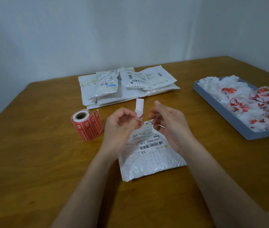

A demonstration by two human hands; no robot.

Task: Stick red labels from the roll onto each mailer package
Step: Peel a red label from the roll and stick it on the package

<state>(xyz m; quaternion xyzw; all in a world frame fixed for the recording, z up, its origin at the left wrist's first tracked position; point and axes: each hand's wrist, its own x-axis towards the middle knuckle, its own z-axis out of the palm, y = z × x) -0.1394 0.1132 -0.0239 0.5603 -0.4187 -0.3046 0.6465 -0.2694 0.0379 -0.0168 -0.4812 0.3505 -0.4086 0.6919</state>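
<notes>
Left hand (120, 124) pinches white label strip (139, 107), red face hidden; right hand (166, 122) loosely curled w/ fingers apart, grip unclear, above mailer (148, 158).

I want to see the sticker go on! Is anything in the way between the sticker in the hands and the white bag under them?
Nothing visible blocks it. The left hand pinches the label strip just above the mailer, beside the right hand. Only air shows between the strip and the mailer's top. The label roll stands off to the left.
</notes>
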